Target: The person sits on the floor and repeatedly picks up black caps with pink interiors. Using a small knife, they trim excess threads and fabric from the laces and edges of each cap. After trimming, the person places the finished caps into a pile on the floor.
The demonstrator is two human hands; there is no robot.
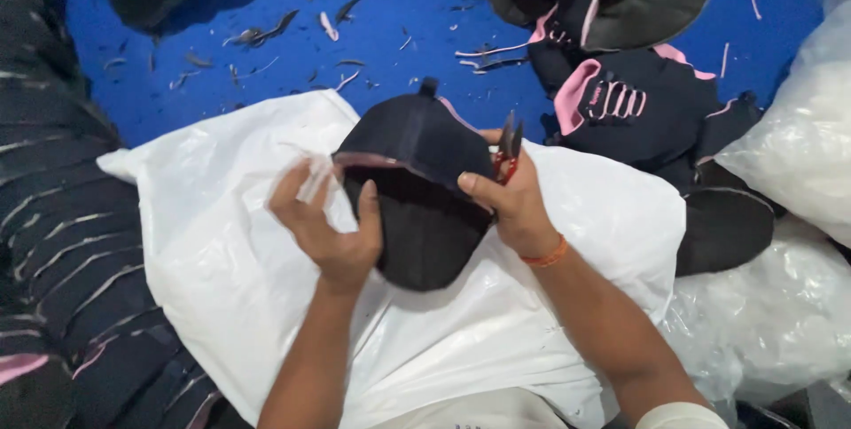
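- The left hand (330, 227), at centre frame, pinched the cap's (417, 181) pink-edged rim and a thin clear strip between thumb and fingers.
- The right hand (511, 203), just right of centre, gripped the cap's other side with its thumb while keeping small red-handled snips (508, 147) closed in the palm, blades pointing up.
- The cap, dark with pink trim, was held inside-up between both hands over a white sheet (222, 243) across the lap.
- The step looked like trimming or checking along the rim; a next cut would likely have called for turning the snips down to the edge while the left hand held the fabric taut.
- Finished or waiting caps (620, 105), dark with pink panels, were piled at upper right.
- A stack of dark pieces (62, 243) with pale edges filled the left side.
- Clear plastic bags (789, 154) bulged at far right.
- Thread and fabric scraps (266, 35) littered the blue floor (177, 92) at the top.
- Nothing stood between the hands and the cap; only the loose strip crowded the left fingers.
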